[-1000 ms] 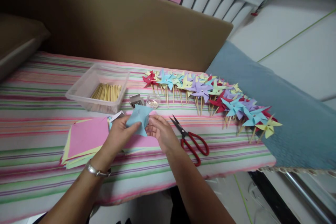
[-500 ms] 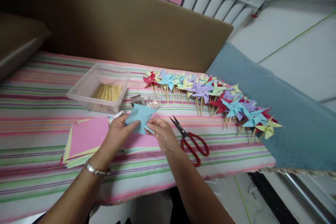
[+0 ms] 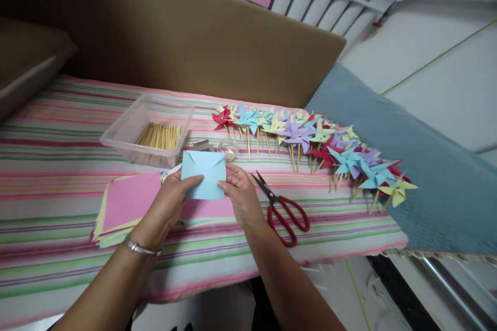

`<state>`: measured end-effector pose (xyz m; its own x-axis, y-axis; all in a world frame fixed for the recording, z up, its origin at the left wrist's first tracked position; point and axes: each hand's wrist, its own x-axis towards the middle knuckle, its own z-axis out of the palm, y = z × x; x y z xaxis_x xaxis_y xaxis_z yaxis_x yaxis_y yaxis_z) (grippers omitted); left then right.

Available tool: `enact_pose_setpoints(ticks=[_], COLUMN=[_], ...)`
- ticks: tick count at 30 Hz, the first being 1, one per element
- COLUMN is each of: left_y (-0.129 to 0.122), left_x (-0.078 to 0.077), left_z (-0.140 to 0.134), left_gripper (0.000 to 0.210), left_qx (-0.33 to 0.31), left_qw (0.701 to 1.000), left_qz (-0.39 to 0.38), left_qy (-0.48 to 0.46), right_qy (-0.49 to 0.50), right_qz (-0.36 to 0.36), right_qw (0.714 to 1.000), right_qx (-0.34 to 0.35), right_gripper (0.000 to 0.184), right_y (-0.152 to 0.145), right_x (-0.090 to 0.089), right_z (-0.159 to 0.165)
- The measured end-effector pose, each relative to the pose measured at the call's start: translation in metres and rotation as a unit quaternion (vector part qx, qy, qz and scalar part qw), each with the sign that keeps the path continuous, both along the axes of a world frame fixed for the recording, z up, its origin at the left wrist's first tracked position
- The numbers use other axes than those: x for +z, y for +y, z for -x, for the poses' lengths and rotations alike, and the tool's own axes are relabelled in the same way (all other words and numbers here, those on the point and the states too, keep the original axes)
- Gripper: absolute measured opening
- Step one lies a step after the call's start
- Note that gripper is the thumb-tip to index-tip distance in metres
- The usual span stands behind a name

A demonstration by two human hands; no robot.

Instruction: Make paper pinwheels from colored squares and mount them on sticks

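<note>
A square of light blue paper is held up between my two hands, its face toward me. Slits or crease lines run inward from its two upper corners. My left hand pinches its left edge, thumb on the front. On the right edge, my right hand grips it with thumb and fingers. Pink paper sheets lie atop other coloured sheets under and left of my left hand. Red-handled scissors rest partly spread on the cloth, just right of my right hand.
A clear plastic tub holds wooden sticks. Beside it are a small open box and a round clear container of tiny pieces. Finished paper pinwheels line the back right. A brown board stands behind the striped cloth.
The blue paper was tilted and bent; now it is turned flat and squarely toward me. My right hand has shifted to its right edge. The scissors and pinwheels have stayed put.
</note>
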<state>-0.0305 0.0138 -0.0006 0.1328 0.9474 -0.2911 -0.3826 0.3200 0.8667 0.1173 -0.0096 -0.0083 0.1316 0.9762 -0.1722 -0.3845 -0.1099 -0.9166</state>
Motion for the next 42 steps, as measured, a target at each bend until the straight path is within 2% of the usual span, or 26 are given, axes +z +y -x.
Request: enact_pose_setpoints(ticks=[3, 4, 7, 8, 15, 31, 42], left_y=[-0.0005, -0.0006, -0.0006, -0.0004, -0.0006, -0.0015, -0.0017], left_x=[0.0008, 0.0011, 0.0018, 0.0018, 0.0006, 0.0067, 0.0052], left_z=[-0.0002, -0.0002, -0.0001, 0.0001, 0.0014, 0.0015, 0.0013], left_gripper=[0.038, 0.038, 0.033, 0.031, 0.032, 0.035, 0.037], left_qx=[0.001, 0.002, 0.003, 0.003, -0.005, 0.001, -0.006], left_qw=[1.0, 1.0, 1.0, 1.0, 1.0, 1.0, 1.0], left_qz=[0.003, 0.003, -0.002, -0.003, 0.003, 0.013, 0.005], left_qy=[0.003, 0.003, -0.001, -0.003, -0.018, -0.014, -0.011], right_qy=[0.026, 0.027, 0.006, -0.001, -0.046, -0.149, -0.201], right_qz=[0.028, 0.04, 0.06, 0.058, 0.003, -0.005, -0.057], right_qw=[0.999, 0.999, 0.997, 0.996, 0.996, 0.987, 0.977], right_qx=[0.011, 0.022, 0.057, 0.066, 0.075, 0.063, 0.046], right_gripper=[0.064, 0.059, 0.027, 0.024, 0.025, 0.023, 0.037], right_y=[-0.0003, -0.0006, -0.0019, -0.0023, -0.0022, -0.0022, -0.0019], right_x=[0.0008, 0.0009, -0.0002, -0.0011, -0.0055, -0.0002, -0.0072], right_z=[0.0007, 0.001, 0.0016, 0.0016, 0.0011, 0.0059, 0.0024])
